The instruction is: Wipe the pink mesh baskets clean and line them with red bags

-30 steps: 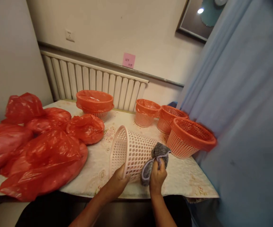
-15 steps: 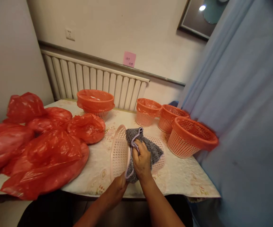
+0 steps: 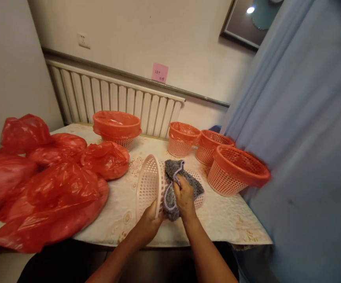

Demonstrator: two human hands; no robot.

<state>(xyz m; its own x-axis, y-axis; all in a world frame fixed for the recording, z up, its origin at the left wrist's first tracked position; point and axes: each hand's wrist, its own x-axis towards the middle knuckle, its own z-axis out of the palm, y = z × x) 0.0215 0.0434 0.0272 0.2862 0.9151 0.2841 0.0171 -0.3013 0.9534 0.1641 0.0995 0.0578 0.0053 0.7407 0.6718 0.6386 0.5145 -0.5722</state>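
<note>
A pale pink perforated plastic basket (image 3: 148, 184) lies on its side in front of me, its opening turned to the left. My left hand (image 3: 150, 221) grips its rim at the near side, thumb inside the opening. Bunched in my right hand (image 3: 184, 196) is a grey cloth (image 3: 172, 204) with a light purple edge, pressed against the outer wall of the basket. The cloth covers much of that wall, and the fingertips of my right hand are partly hidden in its folds.
Several red plastic bags (image 3: 61, 192) are heaped on the left of the table (image 3: 232, 224). A basket lined with a red bag (image 3: 117, 125) stands at the back left. Three more lined baskets (image 3: 231, 173) stand at the right, beside a blue curtain (image 3: 300, 129). A radiator (image 3: 114, 94) runs behind.
My right hand and the cloth have shifted right along the basket's side, away from the rim. More of the rim shows, and my left hand's thumb now sits over it.
</note>
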